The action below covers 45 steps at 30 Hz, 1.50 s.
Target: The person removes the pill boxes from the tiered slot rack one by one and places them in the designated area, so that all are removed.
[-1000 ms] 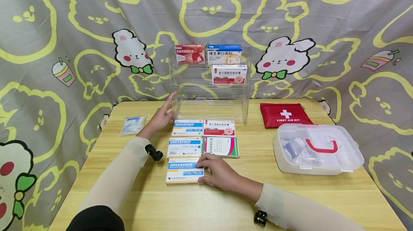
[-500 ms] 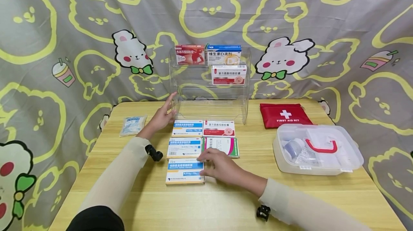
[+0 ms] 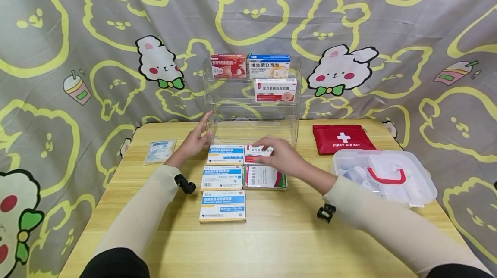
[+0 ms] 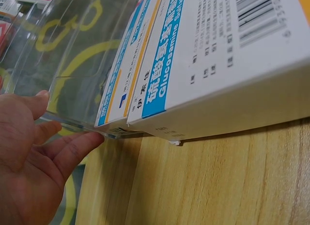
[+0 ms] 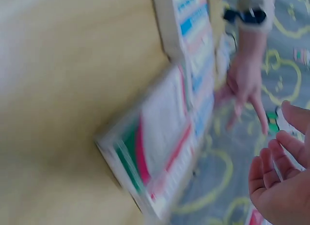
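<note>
My left hand (image 3: 195, 141) is at the lower left side of a clear acrylic display rack (image 3: 254, 129), with its fingers extended against the side; the left wrist view shows its fingertips by the rack's edge. My right hand (image 3: 282, 154) is over a red-and-white medicine box (image 3: 256, 157) lying flat before the rack, partly covering it. In the right wrist view its fingers are loosely bent with nothing between them. Left of that box lie blue-and-white medicine boxes (image 3: 222, 206) in a column. A green-and-magenta medicine box (image 3: 265, 177) is just nearer than the red-and-white one.
Upper rack tiers hold a red box (image 3: 228, 66), a blue-topped box (image 3: 269, 67) and another red-and-white box (image 3: 275, 90). To the right are a red first aid pouch (image 3: 343, 139) and a clear lidded case (image 3: 382, 179). A small packet (image 3: 159, 151) lies at left.
My right hand has left the nearest blue-and-white box and moved away from me, over to the red-and-white box. The left hand has stayed at the rack's side.
</note>
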Each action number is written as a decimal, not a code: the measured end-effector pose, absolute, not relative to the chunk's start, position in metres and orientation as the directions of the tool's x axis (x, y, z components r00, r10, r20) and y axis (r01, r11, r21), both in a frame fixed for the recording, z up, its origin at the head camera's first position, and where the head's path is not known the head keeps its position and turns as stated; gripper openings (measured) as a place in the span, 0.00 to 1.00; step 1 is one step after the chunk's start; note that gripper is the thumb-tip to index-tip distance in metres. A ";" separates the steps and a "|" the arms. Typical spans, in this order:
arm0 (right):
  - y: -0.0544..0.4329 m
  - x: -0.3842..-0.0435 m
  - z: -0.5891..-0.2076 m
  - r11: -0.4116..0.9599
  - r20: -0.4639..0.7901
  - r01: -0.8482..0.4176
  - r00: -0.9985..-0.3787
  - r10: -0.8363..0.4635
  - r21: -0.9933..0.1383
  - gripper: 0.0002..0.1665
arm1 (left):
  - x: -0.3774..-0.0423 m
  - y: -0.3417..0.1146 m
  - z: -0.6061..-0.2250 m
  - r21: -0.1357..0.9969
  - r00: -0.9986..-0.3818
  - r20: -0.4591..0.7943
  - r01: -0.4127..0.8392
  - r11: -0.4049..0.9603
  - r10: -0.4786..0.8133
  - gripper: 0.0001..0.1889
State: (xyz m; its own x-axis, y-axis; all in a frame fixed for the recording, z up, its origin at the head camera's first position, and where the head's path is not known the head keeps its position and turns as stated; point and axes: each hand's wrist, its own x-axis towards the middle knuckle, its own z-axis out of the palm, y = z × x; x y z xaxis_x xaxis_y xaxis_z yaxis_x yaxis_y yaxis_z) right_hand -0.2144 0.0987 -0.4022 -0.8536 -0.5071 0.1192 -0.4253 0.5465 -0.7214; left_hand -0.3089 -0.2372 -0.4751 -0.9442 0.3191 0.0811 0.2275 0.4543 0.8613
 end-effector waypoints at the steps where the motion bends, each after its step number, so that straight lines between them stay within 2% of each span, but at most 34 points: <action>1: 0.101 -0.221 -0.396 0.554 0.123 -0.422 -0.860 -0.496 -0.718 0.26 | -0.309 -0.237 -0.475 0.859 -0.944 0.082 0.230 0.457 0.320 0.42; 8: 0.124 -0.269 -0.356 0.600 0.158 -0.390 -0.902 -0.401 -0.699 0.28 | -0.308 -0.237 -0.477 0.856 -0.944 0.072 0.224 0.466 0.322 0.41; 13: 0.139 -0.298 -0.335 0.614 0.139 -0.286 -0.951 -0.277 -0.736 0.30 | -0.307 -0.236 -0.475 0.856 -0.944 0.071 0.224 0.465 0.323 0.41; 17: 0.147 -0.316 -0.324 0.659 0.134 -0.231 -0.972 -0.195 -0.716 0.32 | -0.308 -0.237 -0.475 0.860 -0.943 0.065 0.219 0.461 0.325 0.41; 24: 0.151 -0.341 -0.311 0.680 0.106 -0.204 -0.977 -0.183 -0.705 0.35 | -0.308 -0.238 -0.476 0.873 -0.945 0.048 0.197 0.446 0.324 0.41; 32: 0.149 -0.358 -0.304 0.739 0.037 -0.178 -0.979 -0.202 -0.649 0.34 | -0.307 -0.238 -0.475 0.865 -0.945 0.058 0.208 0.456 0.321 0.42; 45: 0.142 -0.360 -0.303 0.735 0.006 -0.111 -0.990 -0.144 -0.669 0.27 | -0.301 -0.235 -0.462 0.884 -0.942 0.029 0.181 0.431 0.336 0.41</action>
State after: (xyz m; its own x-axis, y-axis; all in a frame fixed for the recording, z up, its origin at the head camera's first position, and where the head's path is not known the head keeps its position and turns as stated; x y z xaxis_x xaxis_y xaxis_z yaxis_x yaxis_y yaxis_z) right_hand -0.3597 0.1424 -0.3029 -0.9896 -0.1436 0.0058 -0.1106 0.7353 -0.6686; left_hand -0.3015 -0.2347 -0.4622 -0.9415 0.3357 0.0290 0.1810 0.4313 0.8839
